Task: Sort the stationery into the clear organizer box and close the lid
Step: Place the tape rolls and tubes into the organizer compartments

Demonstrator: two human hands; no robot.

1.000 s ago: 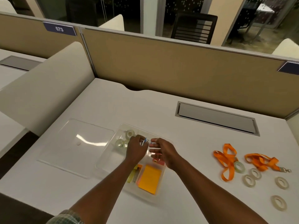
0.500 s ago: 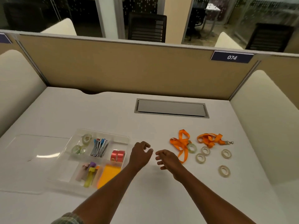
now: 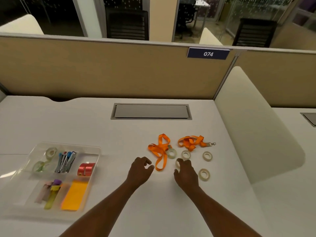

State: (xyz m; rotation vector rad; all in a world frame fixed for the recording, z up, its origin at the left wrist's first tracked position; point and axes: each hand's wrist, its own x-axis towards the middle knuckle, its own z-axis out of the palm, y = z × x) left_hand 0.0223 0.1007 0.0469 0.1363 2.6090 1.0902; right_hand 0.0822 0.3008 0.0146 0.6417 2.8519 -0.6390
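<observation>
The clear organizer box (image 3: 95,148) sits at the left of the desk, holding tape rolls (image 3: 51,152), clips (image 3: 65,161), red ribbon rolls (image 3: 86,169) and orange sticky notes (image 3: 75,195). Two orange lanyards (image 3: 160,152) (image 3: 191,142) and several loose tape rolls (image 3: 207,156) lie on the desk to the right. My left hand (image 3: 140,171) hovers with fingers apart just left of the nearer lanyard, holding nothing. My right hand (image 3: 185,175) reaches over one tape roll (image 3: 177,163), partly covering it; whether it grips the roll is unclear.
A grey cable hatch (image 3: 151,111) is set in the desk behind the stationery. A tan partition (image 3: 119,69) closes the back and a cream divider (image 3: 253,124) stands at the right. The box's clear lid shows only at the far left edge.
Both hands have left the organizer box and moved right across the desk to the lanyards and loose tape rolls. The view has swung right with them.
</observation>
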